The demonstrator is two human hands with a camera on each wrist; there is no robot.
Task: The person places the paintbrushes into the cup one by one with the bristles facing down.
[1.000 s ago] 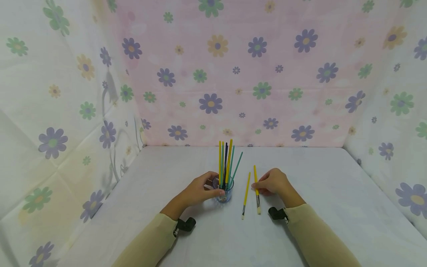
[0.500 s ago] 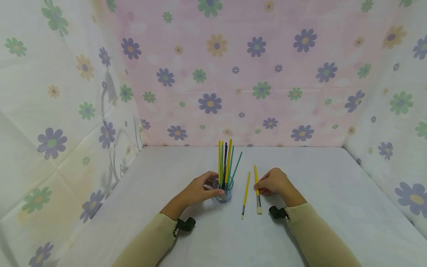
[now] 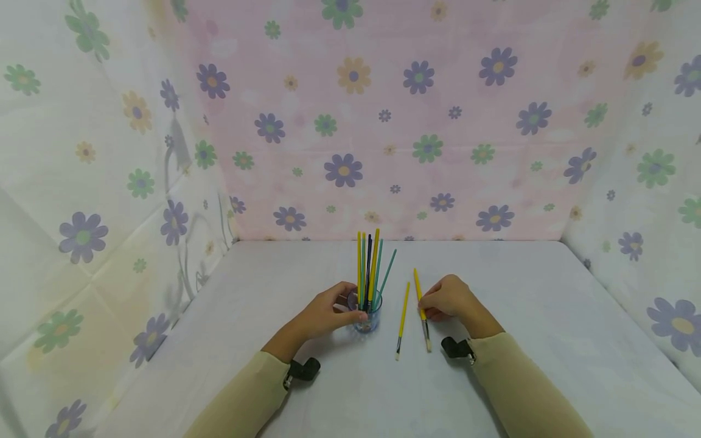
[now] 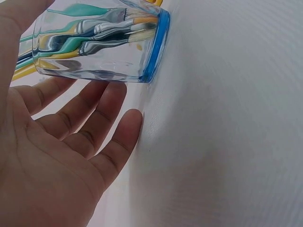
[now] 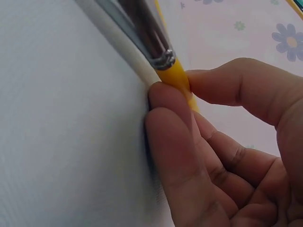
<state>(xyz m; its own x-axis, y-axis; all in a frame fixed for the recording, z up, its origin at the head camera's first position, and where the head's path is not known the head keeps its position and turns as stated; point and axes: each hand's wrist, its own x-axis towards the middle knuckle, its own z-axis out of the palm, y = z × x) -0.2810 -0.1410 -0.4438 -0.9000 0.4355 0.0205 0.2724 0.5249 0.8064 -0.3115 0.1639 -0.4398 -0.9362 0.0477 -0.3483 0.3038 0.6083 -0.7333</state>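
Observation:
My left hand (image 3: 323, 316) holds a clear cup (image 3: 368, 324) from its left side, with the thumb across the front. Several paintbrushes (image 3: 376, 261) with yellow, teal and dark handles stand in it, bristles down. The left wrist view shows the cup's blue base (image 4: 156, 52) and the bristles inside. To the right, my right hand (image 3: 450, 299) pinches a yellow paintbrush (image 3: 427, 331) by its handle between thumb and fingers, low over the table. Between this brush and the cup, a thinner yellow paintbrush (image 3: 403, 313) lies on the table, bristles toward me.
The table (image 3: 350, 395) has a white cover. Flower-printed cloth (image 3: 383, 158) hangs at the back, left and right. A black wrist camera (image 3: 305, 368) sits at the left cuff, and another black camera (image 3: 457, 348) at the right cuff.
The brush in my right hand has turned slightly: its handle end tips left and its bristle end right. My left hand and the cup have stayed in place.

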